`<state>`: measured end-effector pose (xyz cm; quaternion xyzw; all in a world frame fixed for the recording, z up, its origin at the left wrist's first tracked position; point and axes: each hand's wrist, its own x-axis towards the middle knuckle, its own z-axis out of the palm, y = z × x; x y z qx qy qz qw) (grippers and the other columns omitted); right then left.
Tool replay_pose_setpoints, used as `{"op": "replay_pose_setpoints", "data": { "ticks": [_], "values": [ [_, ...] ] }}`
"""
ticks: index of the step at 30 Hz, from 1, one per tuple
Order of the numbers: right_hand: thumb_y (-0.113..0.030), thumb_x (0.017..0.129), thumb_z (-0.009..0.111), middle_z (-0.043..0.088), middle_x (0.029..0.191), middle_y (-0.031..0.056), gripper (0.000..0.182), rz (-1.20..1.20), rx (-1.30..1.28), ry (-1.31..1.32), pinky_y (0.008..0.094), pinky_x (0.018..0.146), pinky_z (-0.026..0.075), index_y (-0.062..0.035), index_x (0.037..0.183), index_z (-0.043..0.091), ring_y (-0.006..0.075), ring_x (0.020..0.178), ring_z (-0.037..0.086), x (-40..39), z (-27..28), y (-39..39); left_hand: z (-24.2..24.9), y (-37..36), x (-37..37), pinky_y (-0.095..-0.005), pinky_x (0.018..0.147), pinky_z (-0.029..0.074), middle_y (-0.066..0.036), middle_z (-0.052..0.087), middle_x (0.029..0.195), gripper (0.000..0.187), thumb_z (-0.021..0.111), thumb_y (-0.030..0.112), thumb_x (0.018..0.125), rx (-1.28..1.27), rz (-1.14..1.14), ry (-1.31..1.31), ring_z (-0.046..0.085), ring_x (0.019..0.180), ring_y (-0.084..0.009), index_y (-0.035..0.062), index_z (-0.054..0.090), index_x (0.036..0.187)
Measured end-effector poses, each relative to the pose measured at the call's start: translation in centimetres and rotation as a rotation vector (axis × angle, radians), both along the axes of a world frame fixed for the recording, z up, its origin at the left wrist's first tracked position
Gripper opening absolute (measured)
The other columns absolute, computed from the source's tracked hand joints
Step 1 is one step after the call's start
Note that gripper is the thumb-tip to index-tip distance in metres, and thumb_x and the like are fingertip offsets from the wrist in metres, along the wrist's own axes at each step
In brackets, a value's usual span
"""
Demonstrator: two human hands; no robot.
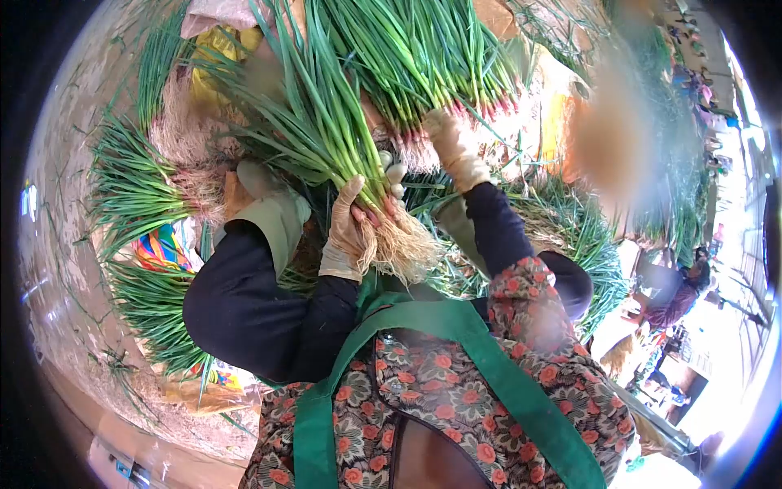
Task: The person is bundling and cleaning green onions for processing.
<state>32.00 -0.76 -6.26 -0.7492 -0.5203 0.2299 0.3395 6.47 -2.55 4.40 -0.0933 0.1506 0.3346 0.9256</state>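
My gloved left hand [349, 235] is wrapped round a bunch of spring onions [340, 138] just above their roots. The green leaves fan up and to the left, and the pale stringy roots [407, 244] hang below the grip. Farther forward and to the right, my gloved right hand [454, 151] is at the lower stalks of a large pile of spring onions [407, 57]. Its fingers are bent and closed on stalks near their reddish bases; the fingertips are partly hidden.
On the left, several bundles of spring onions [134, 187] lie on the ground with roots toward me. More greens [599, 269] lie to the right beside an orange and white sack [562, 122]. Another person [680, 297] is at the far right.
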Motion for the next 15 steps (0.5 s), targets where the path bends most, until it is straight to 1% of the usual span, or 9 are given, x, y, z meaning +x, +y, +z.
{"op": "replay_pose_setpoints", "data": {
  "ticks": [2,3,6,8,10,11,13,14,15],
  "values": [
    [-0.023,0.088,0.052,0.064,0.083,0.0154,0.023,0.07,-0.4,-0.37,0.0385,0.071,0.049,-0.004,0.097,0.061,0.029,0.079,0.063,-0.4,2.3,0.7,-4.8,-0.5,-0.1,-0.0351,0.074,0.048,-0.011,0.059,0.11,0.05,0.06,0.028,0.083,0.056,-0.085,-0.13,0.054,0.085,-0.0213,0.0017,0.046,0.123],
    [-0.026,0.089,0.05,0.064,0.078,0.0157,0.025,0.103,-0.602,-0.557,0.041,0.072,0.049,-0.0049,0.093,0.062,0.0318,0.079,0.063,-0.7,4.0,1.1,-4.5,-0.5,-0.1,-0.0366,0.075,0.048,-0.011,0.062,0.101,0.043,0.062,0.026,0.082,0.032,-0.077,-0.204,0.056,0.086,-0.0224,0.0022,0.05,0.116],
    [-0.026,0.089,0.05,0.064,0.08,0.0185,0.026,0.201,-0.359,-0.236,0.0418,0.071,0.048,-0.0034,0.095,0.061,0.0341,0.078,0.062,-3.9,8.6,-0.7,-5.4,-0.8,0.2,-0.0394,0.076,0.049,-0.011,0.063,0.093,0.035,0.063,0.024,0.081,0.069,-0.007,0.29,0.058,0.084,-0.0239,0.0025,0.054,0.107],
    [-0.026,0.088,0.052,0.063,0.081,0.0196,0.027,0.507,-0.258,-0.113,0.0384,0.071,0.049,-0.001,0.096,0.06,0.0316,0.076,0.061,-5.6,9.0,-3.5,-7.0,-0.8,-1.1,-0.0385,0.078,0.051,-0.014,0.063,0.09,0.029,0.063,0.022,0.081,0.111,-0.194,0.139,0.061,0.084,-0.0257,0.0023,0.055,0.101],
    [-0.021,0.088,0.055,0.064,0.095,0.0135,0.031,0.518,-0.449,1.059,0.032,0.073,0.049,-0.0015,0.112,0.057,0.0196,0.083,0.063,-6.6,6.6,-7.1,-3.6,-0.5,-0.1,-0.0362,0.074,0.052,-0.014,0.063,0.084,0.028,0.064,0.022,0.08,0.122,-0.17,0.327,0.062,0.075,-0.024,0.0027,0.056,0.098],
    [-0.017,0.09,0.053,0.062,0.102,0.0085,0.035,0.754,-0.544,0.257,0.0292,0.078,0.047,-0.0023,0.121,0.051,0.013,0.089,0.06,-6.0,6.9,-7.3,-3.3,-0.8,0.6,-0.036,0.071,0.052,-0.014,0.063,0.083,0.028,0.064,0.023,0.079,0.055,-0.126,0.333,0.061,0.072,-0.0237,0.0028,0.056,0.098],
    [-0.02,0.091,0.053,0.061,0.104,0.0061,0.036,0.616,-0.582,0.427,0.0251,0.077,0.046,-0.0029,0.122,0.05,0.0114,0.09,0.058,-4.7,8.8,-5.9,-2.8,-1.1,1.4,-0.0356,0.067,0.053,-0.013,0.062,0.08,0.028,0.065,0.023,0.078,-0.076,-0.023,0.348,0.061,0.067,-0.0231,0.003,0.056,0.096],
    [-0.021,0.091,0.052,0.061,0.105,0.0049,0.037,0.551,-0.596,0.511,0.0231,0.077,0.045,-0.0033,0.123,0.05,0.0106,0.09,0.057,-4.4,9.4,-5.2,-2.6,-1.1,1.5,-0.0356,0.066,0.053,-0.012,0.062,0.08,0.028,0.065,0.022,0.078,-0.083,-0.01,0.33,0.061,0.067,-0.0229,0.0028,0.057,0.096],
    [-0.028,0.09,0.053,0.06,0.096,0.0022,0.038,0.26,-0.572,0.816,0.0198,0.063,0.044,-0.0042,0.12,0.053,0.0103,0.076,0.055,-5.3,9.0,-4.5,-2.4,-1.3,1.5,-0.0356,0.064,0.053,-0.012,0.062,0.08,0.027,0.065,0.022,0.078,-0.091,0.0,0.313,0.06,0.067,-0.0228,0.0026,0.057,0.095]
  ]
}}
